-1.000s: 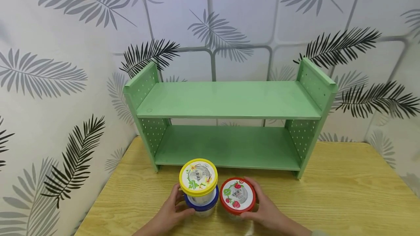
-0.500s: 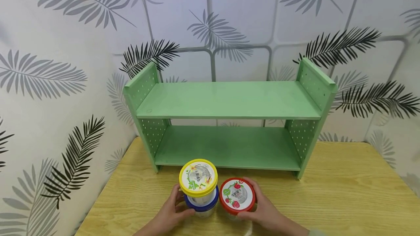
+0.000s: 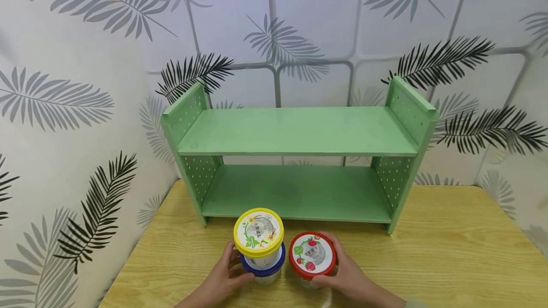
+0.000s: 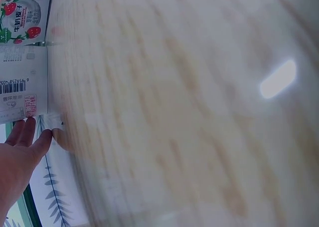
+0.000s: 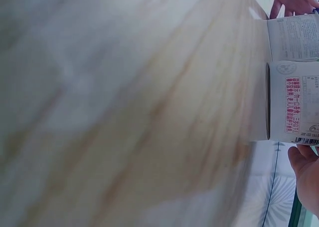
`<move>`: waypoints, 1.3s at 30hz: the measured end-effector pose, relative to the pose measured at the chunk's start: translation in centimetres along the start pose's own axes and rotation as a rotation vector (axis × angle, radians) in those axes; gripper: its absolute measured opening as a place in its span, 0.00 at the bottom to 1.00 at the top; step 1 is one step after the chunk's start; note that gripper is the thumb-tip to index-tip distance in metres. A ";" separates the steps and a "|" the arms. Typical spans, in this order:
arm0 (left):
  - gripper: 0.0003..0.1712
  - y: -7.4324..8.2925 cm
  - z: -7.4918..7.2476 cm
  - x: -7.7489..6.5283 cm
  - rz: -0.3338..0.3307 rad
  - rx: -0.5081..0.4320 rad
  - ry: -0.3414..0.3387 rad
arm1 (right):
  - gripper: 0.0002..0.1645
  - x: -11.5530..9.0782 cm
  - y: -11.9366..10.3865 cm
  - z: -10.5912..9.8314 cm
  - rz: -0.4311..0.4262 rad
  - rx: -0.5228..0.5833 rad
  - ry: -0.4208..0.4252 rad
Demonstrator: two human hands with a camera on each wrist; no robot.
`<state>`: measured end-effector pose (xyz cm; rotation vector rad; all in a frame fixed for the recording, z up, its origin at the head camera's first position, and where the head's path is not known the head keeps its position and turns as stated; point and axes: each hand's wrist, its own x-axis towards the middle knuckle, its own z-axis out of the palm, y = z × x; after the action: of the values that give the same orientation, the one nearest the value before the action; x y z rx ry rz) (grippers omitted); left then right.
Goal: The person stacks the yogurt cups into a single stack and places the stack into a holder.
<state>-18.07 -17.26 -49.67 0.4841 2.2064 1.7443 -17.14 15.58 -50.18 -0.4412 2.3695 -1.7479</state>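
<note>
A round tub with a yellow lid point(image 3: 259, 231) stands stacked on a blue-lidded tub point(image 3: 266, 271) near the table's front. My left hand point(image 3: 224, 274) holds the blue-lidded tub from the left, thumb in front, other fingers partly hidden behind. Just right of the stack, a red-lidded tub point(image 3: 313, 254) with strawberries on top sits in the grip of my right hand point(image 3: 347, 274). A narrow gap separates it from the stack. The left wrist view shows the left hand point(image 4: 22, 154) against a white tub side; in the right wrist view the right hand point(image 5: 306, 174) touches the other tub.
Behind the tubs stands a green two-level shelf point(image 3: 295, 129) with perforated side panels. Its lower board's front edge is close behind the yellow-lidded tub. The wooden table point(image 3: 462, 251) extends to both sides, and a leaf-patterned wall point(image 3: 317, 23) rises behind the shelf.
The red-lidded tub has shifted slightly to the right with my right hand, widening the gap to the stack. My left hand and the stacked tubs look unchanged.
</note>
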 end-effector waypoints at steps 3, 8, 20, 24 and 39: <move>0.46 0.0 0.0 0.0 0.001 0.001 0.001 | 0.59 -0.2 -0.1 -0.2 -0.008 -0.007 0.007; 0.47 -0.1 0.0 0.0 -0.004 0.003 0.001 | 0.58 -0.4 -0.4 -0.6 -0.019 0.001 0.039; 0.46 -0.2 -0.1 0.1 -0.006 -0.004 -0.007 | 0.54 0.0 -2.6 -2.6 -0.062 0.017 0.118; 0.46 -0.2 -0.1 0.1 -0.005 -0.009 -0.009 | 0.53 0.2 -3.8 -3.5 -0.139 0.018 0.138; 0.46 -0.2 -0.2 0.1 -0.011 0.009 -0.016 | 0.53 1.8 -8.6 -5.5 -0.331 0.016 0.113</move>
<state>-18.26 -17.41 -49.84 0.4849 2.2029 1.7200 -19.32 17.60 -40.26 -0.7921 2.4710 -1.9728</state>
